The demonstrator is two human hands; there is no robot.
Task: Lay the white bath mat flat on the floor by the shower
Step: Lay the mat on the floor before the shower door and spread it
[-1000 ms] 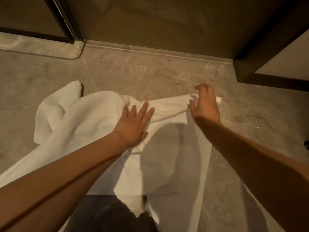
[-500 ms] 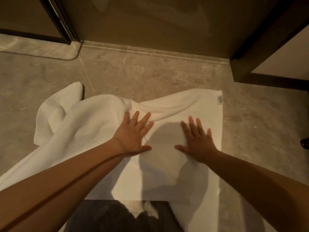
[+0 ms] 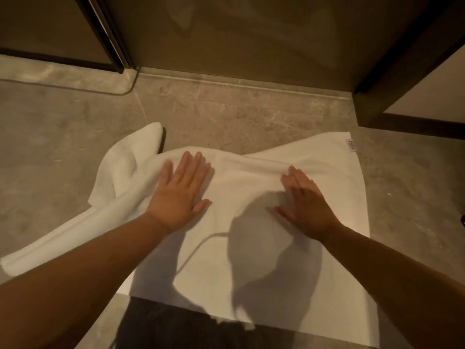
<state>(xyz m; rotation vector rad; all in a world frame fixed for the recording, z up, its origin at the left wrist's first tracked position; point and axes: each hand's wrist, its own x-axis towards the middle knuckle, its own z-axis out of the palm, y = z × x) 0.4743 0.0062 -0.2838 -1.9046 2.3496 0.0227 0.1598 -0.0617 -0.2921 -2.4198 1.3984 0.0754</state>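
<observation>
Bath mat (image 3: 251,248) is spread on floor (image 3: 251,114) before shower door (image 3: 226,34). Both hands are now moved forward: left hand (image 3: 180,192) and right hand (image 3: 305,200) pressed flat, fingers released, nothing grasped. Right side smoothed; left part (image 3: 120,167) is bunched, flattening judged unfinished.

A grey-beige stone-look tiled floor (image 3: 251,114) is seen across the frame, with a thin grout line (image 3: 143,114) running on the left. A low raised threshold strip (image 3: 239,81) is laid along the far side. Behind it a tinted glass panel (image 3: 239,34) is set, with faint reflections. A black frame post (image 3: 105,34) is seen at upper left, ending on the threshold. At right, a dark frame (image 3: 402,46) is angled beside a pale panel (image 3: 432,94). Dark fabric (image 3: 176,326) is visible at the bottom edge; what it is cannot be told.
</observation>
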